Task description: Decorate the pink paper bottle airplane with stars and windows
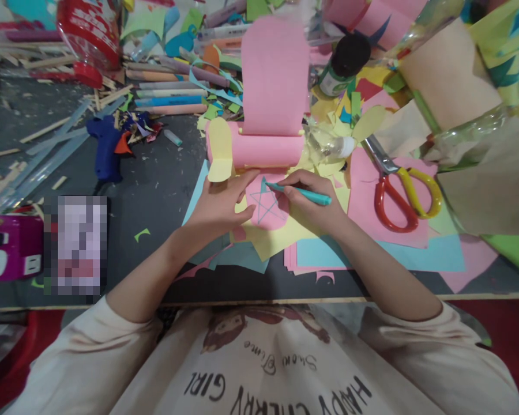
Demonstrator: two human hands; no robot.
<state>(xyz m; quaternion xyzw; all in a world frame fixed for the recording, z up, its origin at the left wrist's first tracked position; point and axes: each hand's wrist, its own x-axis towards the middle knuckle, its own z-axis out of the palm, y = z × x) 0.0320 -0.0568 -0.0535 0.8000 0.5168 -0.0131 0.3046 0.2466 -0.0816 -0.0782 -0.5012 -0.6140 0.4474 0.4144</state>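
My right hand grips a teal marker, its tip on a rounded pink paper piece. That piece carries a star outline in teal, with the top point coloured in. Flat beside it lies my left hand, fingers spread, thumb and forefinger at the pink piece's left edge. Underneath is yellow paper. Just beyond my hands sits a pink paper-covered roll with a tall pink strip standing up from it and a folded yellow paper shape at its left end.
Red-and-yellow-handled scissors lie on pink paper at the right. To the left are a blue glue gun and a phone-like object, its face pixelated. Several markers, wooden sticks, a dark-capped bottle and paper scraps crowd the far side.
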